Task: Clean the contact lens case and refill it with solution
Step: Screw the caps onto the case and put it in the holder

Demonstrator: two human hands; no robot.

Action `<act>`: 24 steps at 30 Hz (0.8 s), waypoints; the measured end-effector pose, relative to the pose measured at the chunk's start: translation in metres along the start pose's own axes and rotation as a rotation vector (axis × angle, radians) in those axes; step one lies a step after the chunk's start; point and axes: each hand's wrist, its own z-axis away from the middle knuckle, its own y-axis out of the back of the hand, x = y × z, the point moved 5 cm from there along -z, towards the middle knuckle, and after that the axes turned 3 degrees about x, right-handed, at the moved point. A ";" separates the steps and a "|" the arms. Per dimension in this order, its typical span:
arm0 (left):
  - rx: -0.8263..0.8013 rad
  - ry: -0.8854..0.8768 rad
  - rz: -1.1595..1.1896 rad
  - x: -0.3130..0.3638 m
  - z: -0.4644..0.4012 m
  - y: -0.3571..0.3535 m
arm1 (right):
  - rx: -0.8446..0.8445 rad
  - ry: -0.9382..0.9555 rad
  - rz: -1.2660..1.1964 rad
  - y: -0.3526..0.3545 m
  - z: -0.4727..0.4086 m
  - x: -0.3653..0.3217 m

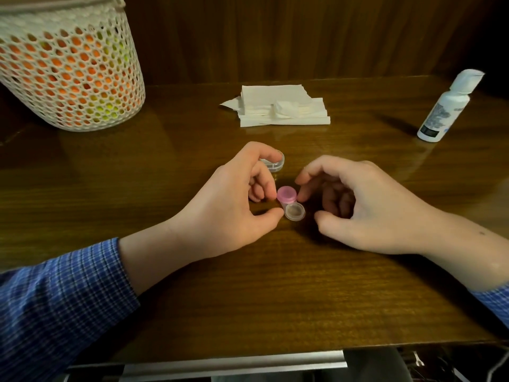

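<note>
Head view, one frame.

Lens case (pixel 291 204): small two-well case lying flat on the wooden table (pixel 248 293), at centre, between the two hands. The far well carries a pink cap (pixel 286 194), screwed or set on; which of the two cannot be told. The near well (pixel 295 211) is uncapped and clear-walled; whether it holds any liquid cannot be told.

Clear cap (pixel 276 163): a small see-through piece on the table just beyond the case, partly under the left forefinger.

Left hand (pixel 237 205): fingers curled, thumb tip and a fingertip touching the case from its left side, pinching it lightly at the join of the two wells. Blue checked sleeve (pixel 63 307) on the forearm.

Right hand (pixel 366 205): fingers loosely curled, two fingertips at the right edge of the pink cap; a firm grip cannot be confirmed. The thumb lies apart, near the table.

Solution bottle (pixel 446 106): white plastic, upright, capped, far right of the table, well apart from the case. Label print unreadable; fill level not visible.

Tissues (pixel 283 107): a loose stack of white folded sheets, at the far middle of the table.

Basket (pixel 68 64): white openwork basket, far left, holding orange and yellow-green round things seen through the holes.
</note>
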 end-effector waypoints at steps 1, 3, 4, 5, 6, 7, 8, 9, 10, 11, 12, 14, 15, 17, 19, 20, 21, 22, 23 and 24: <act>0.009 0.003 -0.008 0.000 0.000 0.001 | -0.005 0.001 0.010 0.000 0.000 -0.002; 0.018 0.009 -0.021 0.001 0.000 0.001 | -0.001 0.003 0.055 -0.002 -0.001 -0.004; 0.013 0.015 -0.022 0.001 -0.001 0.001 | 0.007 0.003 0.071 -0.002 -0.002 -0.004; 0.002 0.020 -0.022 0.002 -0.001 0.000 | 0.018 0.004 0.080 -0.003 -0.003 -0.004; -0.012 0.024 -0.023 0.002 -0.001 0.000 | 0.028 0.007 0.084 -0.004 -0.003 -0.004; -0.025 0.028 -0.024 0.002 -0.002 -0.001 | 0.035 0.010 0.082 -0.005 -0.003 -0.004; -0.036 0.035 -0.026 0.002 -0.002 -0.002 | 0.040 0.014 0.077 -0.005 -0.004 -0.003; -0.043 0.044 -0.025 0.002 -0.002 -0.002 | 0.044 0.018 0.071 -0.005 -0.004 -0.003; -0.047 0.054 -0.023 0.002 -0.002 -0.003 | 0.047 0.023 0.067 -0.005 -0.004 -0.002; -0.049 0.062 -0.019 0.001 -0.002 -0.003 | 0.050 0.028 0.066 -0.005 -0.004 -0.001; -0.048 0.067 -0.015 0.001 -0.002 -0.003 | 0.053 0.034 0.067 -0.006 -0.004 -0.001; -0.040 0.063 -0.009 0.001 -0.002 -0.003 | 0.054 0.044 0.065 -0.005 -0.004 0.001; -0.035 0.055 -0.006 0.001 -0.002 -0.003 | 0.051 0.047 0.066 -0.006 -0.004 0.002; -0.021 0.041 0.005 0.001 -0.002 -0.003 | 0.042 0.049 0.067 -0.005 -0.004 0.005; -0.007 0.038 0.015 0.000 -0.002 -0.003 | 0.049 0.060 0.064 -0.001 -0.005 0.007; -0.004 0.036 0.017 0.000 -0.002 -0.003 | 0.075 0.073 0.068 0.004 -0.005 0.008; -0.001 0.032 0.018 0.000 -0.001 -0.003 | 0.119 0.082 0.073 0.010 -0.006 0.011; 0.004 0.028 0.019 0.000 -0.001 -0.003 | 0.175 0.076 0.077 0.018 -0.007 0.015; 0.009 0.025 0.020 -0.001 -0.001 -0.003 | 0.230 0.049 0.087 0.025 -0.009 0.019; 0.015 0.026 0.021 -0.001 -0.001 -0.003 | 0.268 0.006 0.108 0.031 -0.013 0.024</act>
